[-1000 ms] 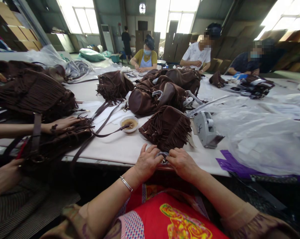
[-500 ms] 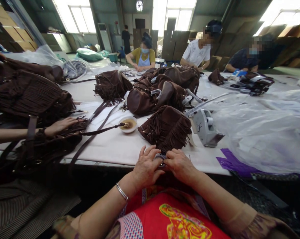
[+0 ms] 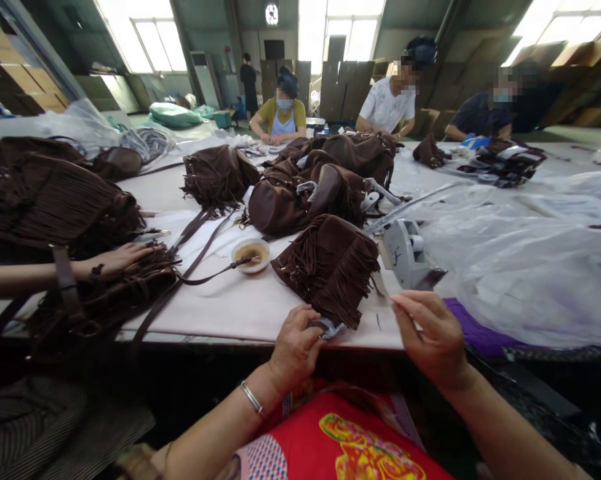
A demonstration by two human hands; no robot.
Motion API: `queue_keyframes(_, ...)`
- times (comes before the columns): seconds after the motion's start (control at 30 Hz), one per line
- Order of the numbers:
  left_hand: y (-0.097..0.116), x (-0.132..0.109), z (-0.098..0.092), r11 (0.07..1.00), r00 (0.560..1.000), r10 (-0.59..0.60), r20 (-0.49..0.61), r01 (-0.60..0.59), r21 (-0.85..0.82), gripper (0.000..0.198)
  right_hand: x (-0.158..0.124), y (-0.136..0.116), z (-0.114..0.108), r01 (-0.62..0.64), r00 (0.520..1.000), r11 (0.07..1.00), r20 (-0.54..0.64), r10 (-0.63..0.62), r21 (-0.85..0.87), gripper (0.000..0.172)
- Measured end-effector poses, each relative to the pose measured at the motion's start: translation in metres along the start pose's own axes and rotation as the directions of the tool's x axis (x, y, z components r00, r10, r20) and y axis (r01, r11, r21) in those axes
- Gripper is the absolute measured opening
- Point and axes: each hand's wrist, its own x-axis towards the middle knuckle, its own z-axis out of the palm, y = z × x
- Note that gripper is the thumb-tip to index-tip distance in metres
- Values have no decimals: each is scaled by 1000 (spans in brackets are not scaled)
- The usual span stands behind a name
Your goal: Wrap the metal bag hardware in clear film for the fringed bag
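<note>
A dark brown fringed bag (image 3: pixel 325 267) lies tilted on the table in front of me. At its near end, by the table edge, is a piece in grey, film-like wrapping (image 3: pixel 333 329). My left hand (image 3: pixel 296 343) has its fingers closed on that wrapped piece. To the right, apart from the bag, my right hand (image 3: pixel 430 339) is raised near the table edge with thumb and fingertips pinched together. Whatever may be between those fingertips is too small to name. A thin dark sliver (image 3: pixel 379 322) lies on the table between the bag and this hand.
Behind the bag stand a grey tape dispenser (image 3: pixel 413 257) and a white bowl (image 3: pixel 250 255) of yellowish stuff with a strap end in it. More brown bags (image 3: pixel 320 187) are piled beyond. A co-worker's hand (image 3: pixel 123 260) rests on a bag at left. Clear plastic sheeting (image 3: pixel 530 267) covers the right.
My right hand has left the wrapped piece and moved right, its fingertips now pinched. My left hand stays at the bag's near end, moved slightly down. The view has shifted a little.
</note>
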Motion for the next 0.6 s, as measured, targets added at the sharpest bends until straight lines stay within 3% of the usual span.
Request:
queue_keyframes(0.1,1,1,0,1000,1000,-11,10,11,-6,12,-1,40,-16,-96,994,982,-57,88,-161,23)
queue_keyframes(0.2,2,1,1,1000,1000,-17,12,17,1,12,-13,70,-14,-139,984,965,77,159,-221,24)
queue_keyframes(0.3,3,3,1,1000,1000,-13,10,13,18,13,-25,84,-3,-203,957,963,171,233,-177,27)
queue_keyframes(0.37,3,3,2,999,1000,-9,7,9,31,14,-26,85,5,-304,932,945,167,322,-125,28)
queue_keyframes(0.5,3,3,2,998,1000,-13,9,13,54,14,-3,81,23,-543,797,809,165,580,-224,29)
queue_keyframes(0.6,2,1,3,998,1000,-6,16,5,70,14,24,78,39,-572,648,687,267,713,-447,32)
